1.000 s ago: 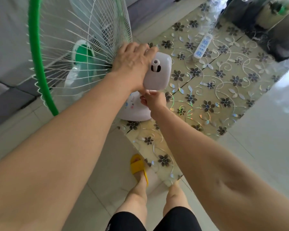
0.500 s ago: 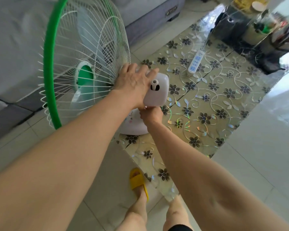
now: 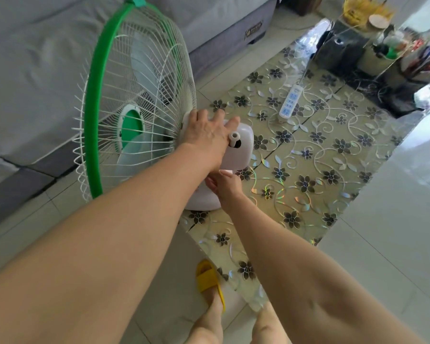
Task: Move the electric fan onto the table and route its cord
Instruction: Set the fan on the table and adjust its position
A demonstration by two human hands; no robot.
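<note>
fan (image 3: 139, 100) stands centre-left on bench (image 3: 333, 157) edge | left hand (image 3: 205, 135) spread over motor housing, steadying top | right hand (image 3: 224, 182) closed on neck, bearing weight | 2 hands balance it | cord unseen; power strip (image 3: 290, 101) upper right

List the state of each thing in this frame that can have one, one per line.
Fan: upright, base at the table's near corner, blades look still.
Left hand: flat on the motor housing.
Right hand: grips the neck under the housing.
Power strip: flat on the table, sockets look unused.
Fan cord: not visible.
</note>
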